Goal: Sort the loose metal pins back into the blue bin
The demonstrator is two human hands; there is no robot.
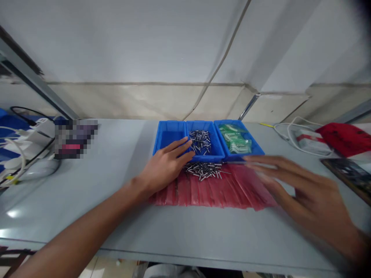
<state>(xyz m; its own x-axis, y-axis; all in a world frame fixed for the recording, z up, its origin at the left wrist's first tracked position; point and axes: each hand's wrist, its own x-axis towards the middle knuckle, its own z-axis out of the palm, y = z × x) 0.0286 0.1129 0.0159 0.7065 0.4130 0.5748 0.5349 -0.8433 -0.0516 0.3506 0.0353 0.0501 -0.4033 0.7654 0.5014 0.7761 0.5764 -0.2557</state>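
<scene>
My left hand (169, 164) lies with fingers stretched out across the front of the blue bins, its fingertips at the middle bin (218, 148). That bin holds many small silver rivets (203, 142), which look like blind rivets. More loose rivets (203, 170) are heaped just in front, on a fanned row of red plastic bags (203, 193). On the right, my right hand (307, 197) is blurred by motion, its fingers extended and thumb apart, over the right end of the bags. I see nothing clearly held in it.
The left blue bin (171, 129) shows its bare floor; the right bin (256, 150) holds green-and-white packets (236, 139). Chargers and cables (29, 143) and a mouse (40, 170) lie far left. A phone-like device (350, 175), a red cloth (346, 138) and a white cable (290, 133) lie right.
</scene>
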